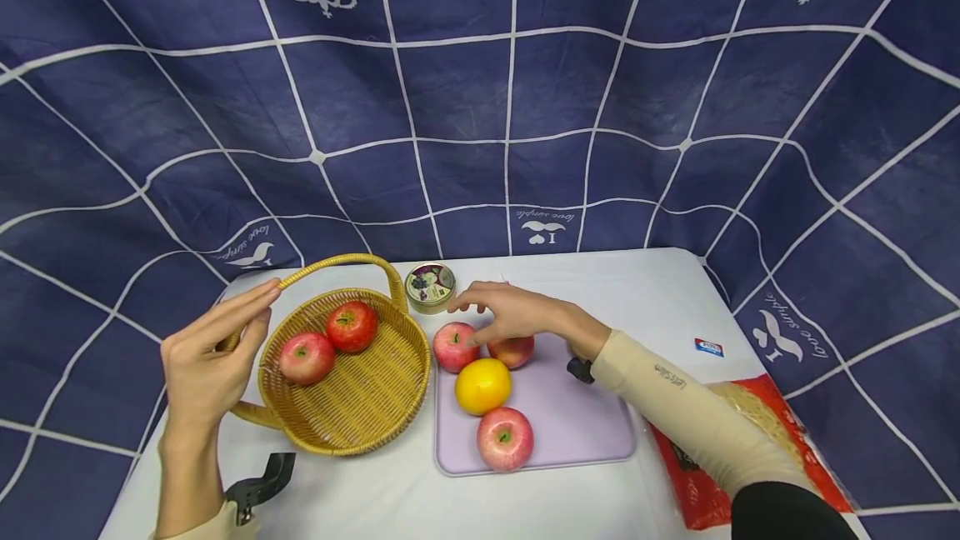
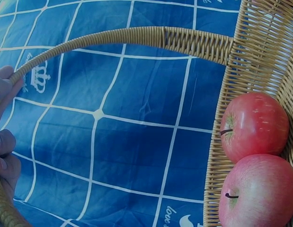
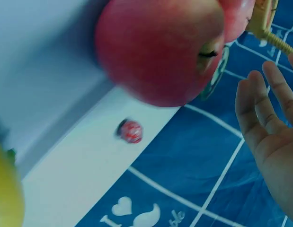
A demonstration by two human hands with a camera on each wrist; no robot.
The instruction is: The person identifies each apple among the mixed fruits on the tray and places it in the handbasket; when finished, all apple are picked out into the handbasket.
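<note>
The head view was evenly and brightly lit from above, with soft, faint shadows and strong wide-angle bending of the backdrop grid (image 1: pixel 510 140) toward the edges. Both wrist views had a cool blue cast. In the right wrist view, the near apple (image 3: pixel 158 47) was large and blurred, out of focus.

Your left hand (image 1: pixel 206 348) holds the handle of the wicker basket (image 1: pixel 375 390) at its 9 o'clock; two apples lie inside. Your right hand (image 1: pixel 517 311) hovers, fingers spread, over the apple (image 1: pixel 513 350) at the lavender board's (image 1: pixel 577 423) 12 o'clock.
</note>
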